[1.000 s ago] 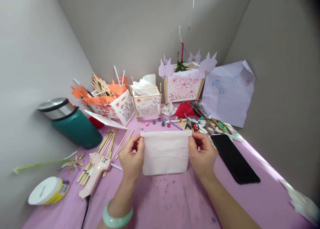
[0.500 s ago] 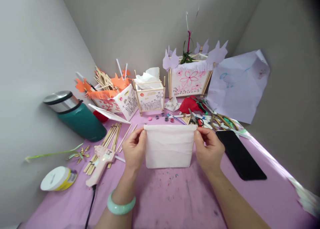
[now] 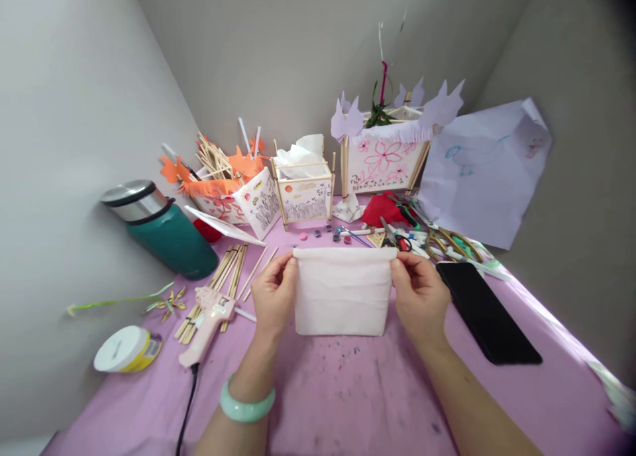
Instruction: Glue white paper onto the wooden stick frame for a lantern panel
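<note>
A white, slightly wrinkled rectangular panel (image 3: 342,293), which looks like cloth or soft paper, is held up in front of me with its lower edge near the table. My left hand (image 3: 273,290) pinches its upper left corner between thumb and fingers. At the upper right corner, my right hand (image 3: 421,297) has the same kind of pinch. The top edge is stretched straight between both hands. Whether a stick or frame lies behind the panel is hidden.
A pink glue gun (image 3: 211,320) lies on bamboo sticks (image 3: 231,270) at left, near a teal tumbler (image 3: 171,240) and white-lidded tub (image 3: 126,348). Decorated box lanterns (image 3: 305,197) stand behind. Scissors (image 3: 397,238) and a black phone (image 3: 489,310) lie at right on the purple tablecloth (image 3: 348,403).
The whole view has shifted slightly, so things appear a little further right. Both hands keep their hold on the white panel, which has barely moved relative to the table.
</note>
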Demonstrator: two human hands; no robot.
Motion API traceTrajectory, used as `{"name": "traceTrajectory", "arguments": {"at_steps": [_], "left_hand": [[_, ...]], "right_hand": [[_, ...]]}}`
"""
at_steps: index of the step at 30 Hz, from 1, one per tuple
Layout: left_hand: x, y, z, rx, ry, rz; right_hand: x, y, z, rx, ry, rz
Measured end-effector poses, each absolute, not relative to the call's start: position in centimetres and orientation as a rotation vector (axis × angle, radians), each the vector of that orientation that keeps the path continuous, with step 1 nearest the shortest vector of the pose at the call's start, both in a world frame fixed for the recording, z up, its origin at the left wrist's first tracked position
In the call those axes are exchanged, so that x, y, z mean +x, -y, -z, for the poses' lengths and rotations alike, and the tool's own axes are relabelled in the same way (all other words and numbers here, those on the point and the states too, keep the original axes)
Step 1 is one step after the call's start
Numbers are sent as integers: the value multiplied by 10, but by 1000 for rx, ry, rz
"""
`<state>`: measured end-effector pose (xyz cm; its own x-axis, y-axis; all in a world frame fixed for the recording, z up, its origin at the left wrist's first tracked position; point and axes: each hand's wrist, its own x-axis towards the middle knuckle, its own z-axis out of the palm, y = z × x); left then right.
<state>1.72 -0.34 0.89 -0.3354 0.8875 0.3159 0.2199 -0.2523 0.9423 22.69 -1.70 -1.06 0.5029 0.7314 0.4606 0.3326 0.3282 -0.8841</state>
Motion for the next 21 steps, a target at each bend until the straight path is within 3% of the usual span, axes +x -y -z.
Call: {"name": "traceTrajectory", "arguments": {"at_steps": [9, 12, 15, 21], "left_hand": [[2, 35, -45, 1815, -1063, -1789], [-20, 60, -33, 2098, -1097, -1438], [-42, 83, -11, 2233, -1223, -917], [-42, 99, 13, 2180, -1523, -933]], "right_hand": [[247, 51, -28, -930, 1476, -11], [266, 75, -13, -939, 1861, -7], [285, 100, 14, -1063, 2232, -210], [293, 115, 35, -1449, 1908, -200]]}}
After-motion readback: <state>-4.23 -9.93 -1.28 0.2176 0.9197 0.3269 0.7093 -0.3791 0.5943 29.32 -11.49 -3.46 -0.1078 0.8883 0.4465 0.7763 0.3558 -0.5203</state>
